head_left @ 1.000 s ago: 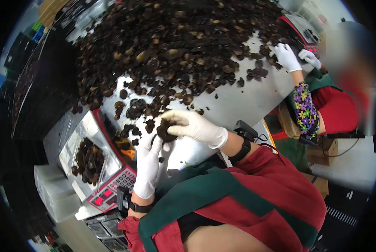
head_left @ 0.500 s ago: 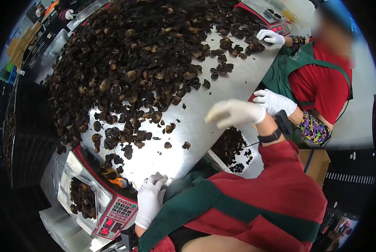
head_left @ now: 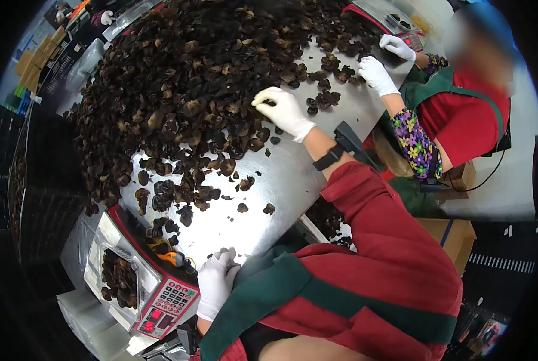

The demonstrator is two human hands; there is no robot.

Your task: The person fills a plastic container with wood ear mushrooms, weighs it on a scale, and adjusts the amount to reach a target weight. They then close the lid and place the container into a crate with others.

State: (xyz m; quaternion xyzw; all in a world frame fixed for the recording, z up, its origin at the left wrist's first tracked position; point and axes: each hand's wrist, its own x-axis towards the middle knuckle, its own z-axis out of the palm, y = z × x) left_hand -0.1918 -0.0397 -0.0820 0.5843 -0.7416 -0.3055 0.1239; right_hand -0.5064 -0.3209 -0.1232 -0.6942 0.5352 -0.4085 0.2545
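My right hand [head_left: 282, 113], in a white glove, reaches to the near edge of a large heap of dried black fungus [head_left: 202, 78]. Its thumb and forefinger are curled together in a pinch against the heap; any piece between the tips is too small to make out. Down at the table's near edge rests my left hand [head_left: 216, 285], also gloved, its fingers curled in with nothing visible in them. Beside it stands a red scale [head_left: 171, 297] bearing a clear tray of black fungus [head_left: 119, 280]. An orange-handled tool [head_left: 171, 259] lies between the scale and loose pieces.
A co-worker [head_left: 473, 114] in red and green stands at the right, gloved hands over the metal table [head_left: 281, 180]. Another scale [head_left: 412, 41] sits beyond. Below the table edge is a bin of dark scraps [head_left: 326, 219]; a cardboard box [head_left: 446, 237] stands nearby. Clear trays [head_left: 91, 325] are stacked lower left.
My right hand has swung up and left from above the table's edge to the heap, its fingers closing into a pinch. My left hand stays put. The co-worker's nearer hand has moved up over the table.
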